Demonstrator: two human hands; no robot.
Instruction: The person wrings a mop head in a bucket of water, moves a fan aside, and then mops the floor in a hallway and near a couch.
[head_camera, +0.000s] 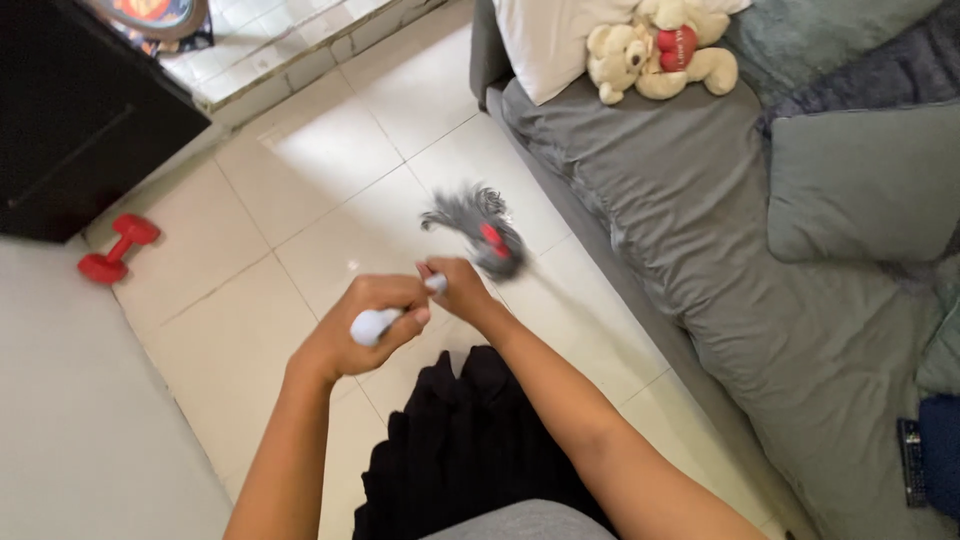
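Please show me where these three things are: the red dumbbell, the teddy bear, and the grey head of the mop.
red dumbbell (118, 248), head view, on its handle between the two ends.
teddy bear (622, 52), head view, on its cream face.
grey mop head (470, 212), head view, on the blurred grey strands.

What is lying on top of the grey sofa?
On the grey sofa lie a cream teddy bear holding a red heart, a white pillow, a grey cushion and a dark remote. Anything under them is hidden.

home living room — grey sofa (700, 200) | teddy bear (655, 50) | tiled floor (330, 170)
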